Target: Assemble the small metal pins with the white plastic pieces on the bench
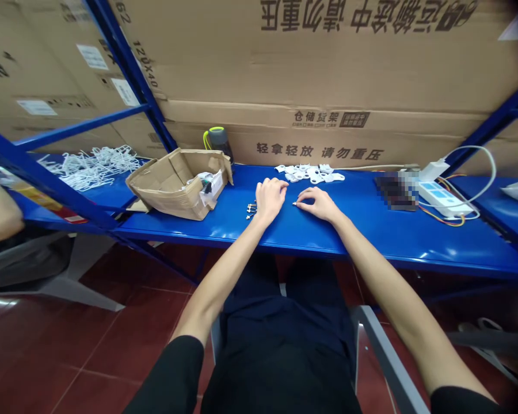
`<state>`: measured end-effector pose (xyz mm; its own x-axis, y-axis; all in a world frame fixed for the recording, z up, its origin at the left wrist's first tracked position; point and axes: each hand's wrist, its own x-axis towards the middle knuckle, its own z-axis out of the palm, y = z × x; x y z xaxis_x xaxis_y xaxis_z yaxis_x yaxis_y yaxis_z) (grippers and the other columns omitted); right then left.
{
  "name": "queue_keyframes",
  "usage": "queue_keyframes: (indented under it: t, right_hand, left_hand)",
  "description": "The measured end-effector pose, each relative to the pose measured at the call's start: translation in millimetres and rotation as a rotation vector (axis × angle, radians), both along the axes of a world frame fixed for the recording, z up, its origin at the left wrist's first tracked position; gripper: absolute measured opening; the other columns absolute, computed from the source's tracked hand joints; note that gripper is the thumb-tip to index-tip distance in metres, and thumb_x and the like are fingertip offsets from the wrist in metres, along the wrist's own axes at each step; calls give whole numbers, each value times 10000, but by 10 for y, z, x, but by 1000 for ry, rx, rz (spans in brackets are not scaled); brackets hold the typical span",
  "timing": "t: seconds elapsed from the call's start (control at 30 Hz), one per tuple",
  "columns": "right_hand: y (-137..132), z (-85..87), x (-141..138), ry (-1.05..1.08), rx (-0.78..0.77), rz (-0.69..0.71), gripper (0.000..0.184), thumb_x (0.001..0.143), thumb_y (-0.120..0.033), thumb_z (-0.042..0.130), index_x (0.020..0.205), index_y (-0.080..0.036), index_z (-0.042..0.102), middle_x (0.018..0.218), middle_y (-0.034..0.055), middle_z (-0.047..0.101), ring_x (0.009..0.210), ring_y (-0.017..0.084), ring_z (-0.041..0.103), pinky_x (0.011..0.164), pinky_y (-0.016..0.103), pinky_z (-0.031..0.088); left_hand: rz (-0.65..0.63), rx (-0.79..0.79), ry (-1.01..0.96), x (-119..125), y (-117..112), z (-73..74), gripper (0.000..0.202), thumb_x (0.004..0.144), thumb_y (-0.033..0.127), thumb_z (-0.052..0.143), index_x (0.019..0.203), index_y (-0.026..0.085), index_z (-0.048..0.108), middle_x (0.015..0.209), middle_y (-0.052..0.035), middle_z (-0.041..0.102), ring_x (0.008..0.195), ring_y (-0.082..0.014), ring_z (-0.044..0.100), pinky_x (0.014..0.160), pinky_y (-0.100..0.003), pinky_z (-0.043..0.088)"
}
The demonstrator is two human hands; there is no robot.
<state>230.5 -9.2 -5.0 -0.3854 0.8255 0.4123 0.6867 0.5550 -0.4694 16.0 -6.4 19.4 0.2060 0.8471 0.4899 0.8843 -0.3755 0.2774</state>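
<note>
Head view shows me the right hand (318, 202) pinching a small part (294, 203) at the blue desk (401, 236); I can't tell whether the curled left hand (269, 198) holds anything. Small loose pieces (251, 209) beside it look unhandled; whether the white plastic pieces (314, 173) behind are done is unclear.
</note>
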Motion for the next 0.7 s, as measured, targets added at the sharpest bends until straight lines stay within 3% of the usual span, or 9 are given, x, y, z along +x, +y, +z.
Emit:
queue_keyframes:
  t: [0.13, 0.23, 0.33, 0.43, 0.57, 0.7]
  right_hand:
    - [-52, 32, -19, -49, -28, 21, 190, 954, -441, 706, 967, -294, 826, 1240, 67, 768, 1189, 327, 656, 1087, 523, 462]
    - [-50, 31, -23, -47, -43, 19, 180, 949, -440, 713, 960, -298, 822, 1247, 66, 760, 1196, 327, 646, 1085, 528, 449]
    - [-38, 21, -25, -40, -55, 22, 180, 948, -443, 716, 961, -298, 821, 1252, 65, 759, 1204, 321, 640, 1090, 520, 440]
    - [-35, 19, -27, -31, -67, 11, 186, 955, -444, 703, 964, -301, 822, 1252, 61, 761, 1219, 320, 634, 1108, 526, 424]
    - [-29, 16, -19, -32, -69, 10, 193, 961, -434, 689, 965, -294, 822, 1259, 64, 762, 1215, 318, 634, 1107, 520, 425]
    - [-19, 5, -17, -30, -54, 26, 197, 964, -426, 681, 969, -287, 821, 1247, 62, 763, 1200, 304, 638, 1108, 501, 429]
  left_hand:
    - [120, -71, -68, -496, 63, 155, 262, 1028, 297, 607, 1187, 288, 815, 1235, -55, 795, 1196, -298, 675, 1039, -410, 492]
    - [99, -230, -100, -932, 99, 221, 205, 965, 340, 684, 1062, 290, 857, 1138, -42, 826, 1071, -289, 729, 926, -359, 540]
    - [76, -313, -64, -1211, 70, 234, 181, 910, 379, 750, 996, 281, 875, 1047, -50, 838, 973, -279, 743, 875, -341, 546]
    - [60, -340, -25, -1263, -4, 224, 199, 904, 427, 766, 990, 287, 880, 1031, -57, 839, 959, -281, 747, 849, -341, 543]
    - [97, -357, 22, -1119, -66, 225, 246, 900, 505, 781, 982, 295, 880, 982, -71, 836, 960, -302, 749, 824, -348, 542]
    - [123, -358, 99, -1004, -32, 244, 196, 901, 449, 800, 937, 271, 875, 965, -97, 829, 937, -310, 750, 817, -354, 544]
